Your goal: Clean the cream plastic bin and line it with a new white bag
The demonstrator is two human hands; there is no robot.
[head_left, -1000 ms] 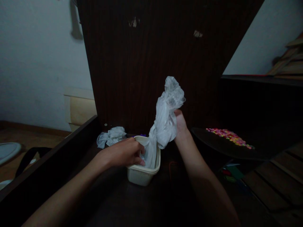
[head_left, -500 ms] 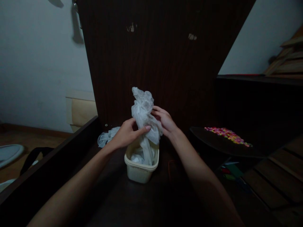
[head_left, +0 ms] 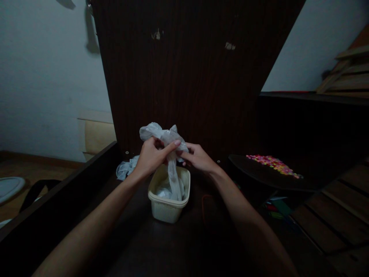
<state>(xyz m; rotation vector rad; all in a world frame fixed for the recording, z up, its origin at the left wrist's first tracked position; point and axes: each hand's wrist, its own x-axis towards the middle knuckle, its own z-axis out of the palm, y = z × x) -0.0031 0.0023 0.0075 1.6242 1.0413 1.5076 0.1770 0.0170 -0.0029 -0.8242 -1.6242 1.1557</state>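
Note:
A crumpled, whitish plastic bag is bunched between my hands above a cream ribbed basket. One twisted end of it hangs down into the basket, where more pale plastic lies. My left hand grips the bag from the left, thumb across its front. From the right, my right hand pinches the bag's side, its fingertips partly hidden by the plastic. Another crumpled plastic bag lies on the dark surface, left of the basket and behind my left wrist.
A dark wooden panel stands upright behind the basket. A raised dark edge runs along the left. At the right, a rounded shelf carries a patch of small pink and yellow pieces. Below it are red and green items.
The bag's top has dropped and folded over to the left. My hands have come closer together around it, and my right fingers have closed in on its side.

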